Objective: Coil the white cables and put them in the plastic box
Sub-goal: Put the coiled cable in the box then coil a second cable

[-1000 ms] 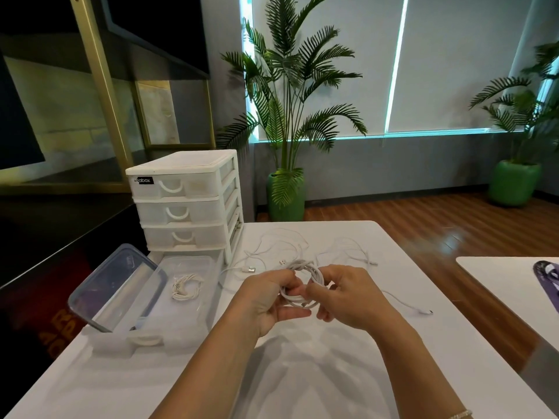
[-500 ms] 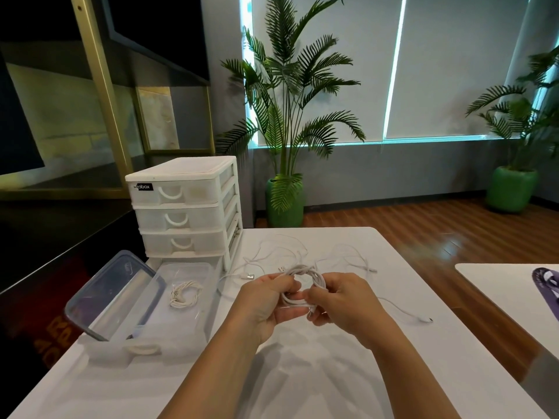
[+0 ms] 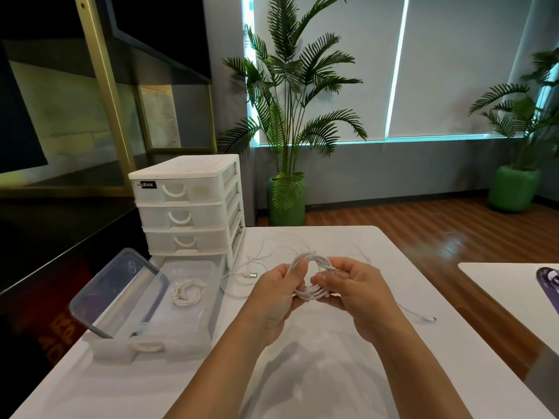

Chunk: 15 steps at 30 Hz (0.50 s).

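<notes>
On the white table (image 3: 302, 373), bare toward its near edge, I see my left hand (image 3: 276, 293) and right hand (image 3: 355, 293) pinching a coiled white cable (image 3: 313, 293) right of the open plastic box (image 3: 151, 347), before drawers (image 3: 184, 207) labelled "box".

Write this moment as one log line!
hands: left and right hold cable coil | box: one coil inside

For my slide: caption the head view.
Both hands, left hand and right hand, hold a coiled white cable beside the open plastic box.
</notes>
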Motion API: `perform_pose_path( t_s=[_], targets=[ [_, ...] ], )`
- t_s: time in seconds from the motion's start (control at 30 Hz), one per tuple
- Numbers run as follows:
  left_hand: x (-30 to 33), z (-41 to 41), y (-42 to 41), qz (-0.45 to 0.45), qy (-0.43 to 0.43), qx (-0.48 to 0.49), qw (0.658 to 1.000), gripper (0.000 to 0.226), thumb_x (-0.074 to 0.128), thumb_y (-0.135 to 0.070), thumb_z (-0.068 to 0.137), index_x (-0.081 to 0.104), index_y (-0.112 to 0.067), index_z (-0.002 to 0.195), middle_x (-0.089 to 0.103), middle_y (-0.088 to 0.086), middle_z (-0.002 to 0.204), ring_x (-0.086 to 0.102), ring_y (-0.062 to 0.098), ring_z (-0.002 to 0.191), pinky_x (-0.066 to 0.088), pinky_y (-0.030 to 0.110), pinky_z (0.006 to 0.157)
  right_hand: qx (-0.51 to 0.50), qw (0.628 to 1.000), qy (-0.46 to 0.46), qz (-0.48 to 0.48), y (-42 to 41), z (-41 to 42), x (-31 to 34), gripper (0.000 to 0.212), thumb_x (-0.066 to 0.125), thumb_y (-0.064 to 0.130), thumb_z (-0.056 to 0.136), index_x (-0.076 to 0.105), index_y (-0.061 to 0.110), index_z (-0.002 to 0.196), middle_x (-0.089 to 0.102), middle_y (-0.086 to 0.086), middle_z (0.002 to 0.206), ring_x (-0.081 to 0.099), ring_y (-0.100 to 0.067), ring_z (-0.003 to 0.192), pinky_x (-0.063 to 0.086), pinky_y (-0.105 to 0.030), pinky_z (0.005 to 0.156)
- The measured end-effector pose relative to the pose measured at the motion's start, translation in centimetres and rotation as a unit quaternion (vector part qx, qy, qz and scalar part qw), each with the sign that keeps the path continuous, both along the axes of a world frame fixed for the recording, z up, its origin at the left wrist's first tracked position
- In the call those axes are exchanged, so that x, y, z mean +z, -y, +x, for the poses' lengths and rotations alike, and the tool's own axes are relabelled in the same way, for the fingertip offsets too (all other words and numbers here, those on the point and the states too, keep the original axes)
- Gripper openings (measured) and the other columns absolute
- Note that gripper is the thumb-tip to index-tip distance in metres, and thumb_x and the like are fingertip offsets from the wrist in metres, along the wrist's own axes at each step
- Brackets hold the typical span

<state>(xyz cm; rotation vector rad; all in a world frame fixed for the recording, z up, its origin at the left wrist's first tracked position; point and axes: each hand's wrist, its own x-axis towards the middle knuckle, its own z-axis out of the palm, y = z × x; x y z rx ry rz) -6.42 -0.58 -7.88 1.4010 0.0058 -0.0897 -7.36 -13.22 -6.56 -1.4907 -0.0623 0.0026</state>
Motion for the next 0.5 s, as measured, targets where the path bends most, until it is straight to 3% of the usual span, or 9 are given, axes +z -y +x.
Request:
perform_pose_path(
  t_s=[0.1, 0.17, 0.27, 0.37, 0.5],
  targets=[
    [-0.3, -0.1, 0.9, 0.030, 0.033, 0.053, 0.998, 0.035, 0.047, -0.052, 0.081, 0.060, -0.024, 0.098, 0.067, 0.002, 0.103, 0.065, 0.022, 0.097, 0.053, 0.036, 0.093, 0.000, 1.000, 0.006, 0.010, -0.3, 0.0, 0.1, 0.015, 0.061, 0.000, 0.084, 0.064, 0.014, 0.084, 0.071, -0.003, 0.070, 0.068, -0.013, 0.063, 0.058, -0.025, 0.063],
    [-0.5, -0.2, 1.2, 0.025, 0.052, 0.091, 0.994, 0.049, 0.046, -0.059, 0.069, 0.058, -0.026, 0.102, 0.067, 0.001, 0.106, 0.066, 0.022, 0.097, 0.054, 0.038, 0.092, -0.005, 1.000, 0.017, 0.009, -0.7, 0.0, 0.0, 0.016, 0.061, 0.002, 0.085, 0.062, 0.018, 0.084, 0.070, -0.005, 0.075, 0.068, -0.017, 0.068, 0.058, -0.029, 0.068],
    [-0.7, -0.2, 1.5, 0.033, 0.068, 0.150, 0.986, 0.052, 0.045, -0.062, 0.070, 0.057, -0.024, 0.104, 0.067, -0.001, 0.102, 0.067, 0.018, 0.089, 0.058, 0.030, 0.080, -0.022, 0.999, 0.035, -0.007, -1.2, 0.1, -0.2, 0.015, 0.061, 0.007, 0.086, 0.060, 0.022, 0.089, 0.071, -0.009, 0.086, 0.069, -0.021, 0.077, 0.058, -0.033, 0.074],
    [-0.6, -0.4, 1.6, 0.066, 0.079, 0.209, 0.972, 0.031, 0.049, -0.053, 0.084, 0.055, -0.025, 0.098, 0.063, -0.009, 0.088, 0.064, 0.012, 0.076, 0.052, 0.014, 0.058, -0.041, 0.998, 0.045, -0.026, -1.5, 0.2, -0.5, 0.016, 0.061, 0.010, 0.086, 0.058, 0.020, 0.098, 0.070, -0.008, 0.094, 0.070, -0.020, 0.080, 0.058, -0.029, 0.071],
    [-0.5, -0.2, 0.6, 0.105, 0.105, 0.178, 0.973, 0.025, 0.058, -0.048, 0.080, 0.057, -0.023, 0.080, 0.067, -0.004, 0.081, 0.066, 0.017, 0.078, 0.057, 0.029, 0.074, -0.065, 0.996, 0.052, -0.039, -1.4, 0.3, -0.6, 0.013, 0.063, 0.010, 0.085, 0.060, 0.021, 0.091, 0.070, -0.001, 0.084, 0.070, -0.017, 0.075, 0.057, -0.025, 0.064]
  ],
)
